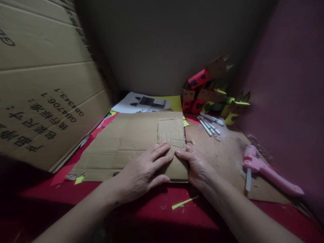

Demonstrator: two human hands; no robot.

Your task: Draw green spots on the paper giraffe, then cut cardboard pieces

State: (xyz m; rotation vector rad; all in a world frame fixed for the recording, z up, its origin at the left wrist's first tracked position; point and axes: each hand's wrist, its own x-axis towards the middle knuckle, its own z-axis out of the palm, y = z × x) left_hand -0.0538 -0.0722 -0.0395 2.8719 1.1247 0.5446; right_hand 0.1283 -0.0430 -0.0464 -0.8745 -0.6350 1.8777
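A large flat cardboard sheet (134, 135) lies on the red cloth. On its right part rests a smaller ribbed cardboard piece (170, 130), near the sheet's right edge. My left hand (145, 170) lies flat with its fingers spread on the sheet, fingertips by the lower end of the small piece. My right hand (198, 165) grips the sheet's right edge, thumb on top and the other fingers at the side and partly hidden.
A pink glue gun (268, 172) and several white markers (209, 123) lie on a brown board (227, 148) at the right. Small red and yellow cardboard figures (197, 98) stand behind. A large carton (50, 84) rises at the left. A printed sheet (139, 102) lies at the back.
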